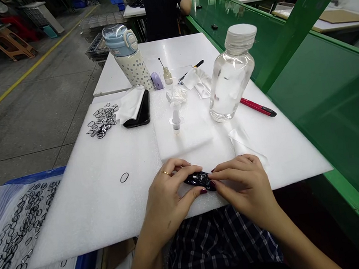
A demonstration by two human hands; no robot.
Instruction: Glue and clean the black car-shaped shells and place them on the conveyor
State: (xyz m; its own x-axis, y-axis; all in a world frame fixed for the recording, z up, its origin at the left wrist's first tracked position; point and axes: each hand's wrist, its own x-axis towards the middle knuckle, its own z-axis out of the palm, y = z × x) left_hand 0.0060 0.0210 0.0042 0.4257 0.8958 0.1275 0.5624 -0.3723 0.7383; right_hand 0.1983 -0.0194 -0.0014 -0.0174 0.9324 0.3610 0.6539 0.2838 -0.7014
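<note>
Head view showed a glossy black piece [199,178] held between both hands, low over the near edge of the white foam sheet [117,216]; whether its underside touched the foam could not be told. The left hand [169,192] was closed narrowly about one end, thumb along the near edge and fingers along the far one. The right hand [245,179] pinched the opposite end with thumb and fingertips close together, leaving the raised middle bare between the two grips.

Judging by its shine and small size, the piece was probably light and stiff, likely hard plastic, with a slick surface that could slide under dry fingertips and take smudges or scratches easily. Its narrow long edges near each end looked the best places to hold, with light pressure from both sides; the glossy raised middle was better left untouched.

Left of the grip lay a single thin black ring [124,177], seemingly light and springy, easily bent out of shape and best lifted by its rim. Beyond the grip, on a foam block [192,139], stood a syringe [176,120]; just beyond the right hand lay a white cloth [245,145], soft and limp-looking.
</note>
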